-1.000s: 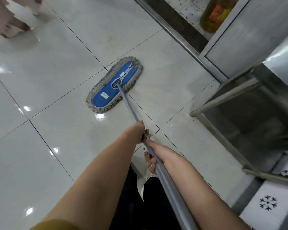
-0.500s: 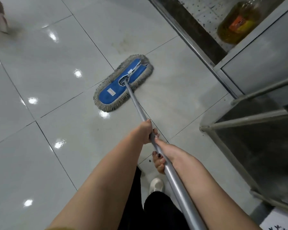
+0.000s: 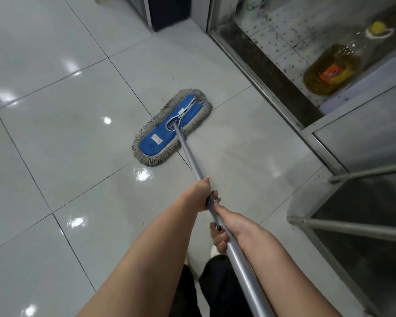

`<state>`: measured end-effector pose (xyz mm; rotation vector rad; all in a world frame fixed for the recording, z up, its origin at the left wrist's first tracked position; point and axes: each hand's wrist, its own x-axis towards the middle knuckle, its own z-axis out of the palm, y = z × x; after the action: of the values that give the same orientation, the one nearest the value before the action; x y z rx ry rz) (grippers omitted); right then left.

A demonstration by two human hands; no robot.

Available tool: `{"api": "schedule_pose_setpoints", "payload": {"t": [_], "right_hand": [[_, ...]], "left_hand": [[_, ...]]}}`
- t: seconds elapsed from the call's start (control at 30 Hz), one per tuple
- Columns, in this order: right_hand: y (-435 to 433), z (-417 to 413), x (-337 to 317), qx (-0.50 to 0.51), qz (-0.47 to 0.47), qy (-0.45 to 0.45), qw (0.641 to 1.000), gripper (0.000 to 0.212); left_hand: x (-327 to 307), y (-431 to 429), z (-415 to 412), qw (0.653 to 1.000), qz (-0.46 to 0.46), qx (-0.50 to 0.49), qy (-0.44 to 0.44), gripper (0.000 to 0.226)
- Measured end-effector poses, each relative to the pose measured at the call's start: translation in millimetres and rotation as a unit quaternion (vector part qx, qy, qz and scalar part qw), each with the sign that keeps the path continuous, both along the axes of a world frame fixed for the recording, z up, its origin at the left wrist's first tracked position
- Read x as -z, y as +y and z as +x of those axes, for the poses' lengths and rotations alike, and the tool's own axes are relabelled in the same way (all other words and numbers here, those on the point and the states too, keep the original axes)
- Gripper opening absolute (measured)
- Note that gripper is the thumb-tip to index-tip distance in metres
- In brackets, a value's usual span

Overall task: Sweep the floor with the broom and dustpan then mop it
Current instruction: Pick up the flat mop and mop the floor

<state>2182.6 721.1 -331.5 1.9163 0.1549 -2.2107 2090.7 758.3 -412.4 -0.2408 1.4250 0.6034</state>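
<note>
On the glossy floor (image 3: pixel 55 115) ahead of you lies the blue mop (image 3: pixel 169 130), flat; its grey handle (image 3: pixel 189 157) runs back into your left hand (image 3: pixel 201 195), fingers (image 3: pixel 215 199) curled round it, your right hand (image 3: pixel 226 225) gripping just behind.

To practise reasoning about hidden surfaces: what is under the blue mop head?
The mop head lies flat on glossy grey floor tiles, over grout lines that run in beneath it. The tile patch below, and any dirt there, is covered.
</note>
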Motion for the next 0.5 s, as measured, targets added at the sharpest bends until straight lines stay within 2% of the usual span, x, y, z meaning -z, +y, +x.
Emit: {"api": "schedule_pose_setpoints", "payload": {"t": [0.17, 0.5], "right_hand": [[62, -25, 3, -0.028, 0.001, 0.010, 1.000, 0.065], [233, -79, 10, -0.088, 0.014, 0.008, 0.996, 0.065]], "left_hand": [[2, 59, -26, 1.000, 0.006, -0.008, 0.005, 0.037], [12, 213, -76, 0.991, 0.044, -0.123, 0.027, 0.037]]}}
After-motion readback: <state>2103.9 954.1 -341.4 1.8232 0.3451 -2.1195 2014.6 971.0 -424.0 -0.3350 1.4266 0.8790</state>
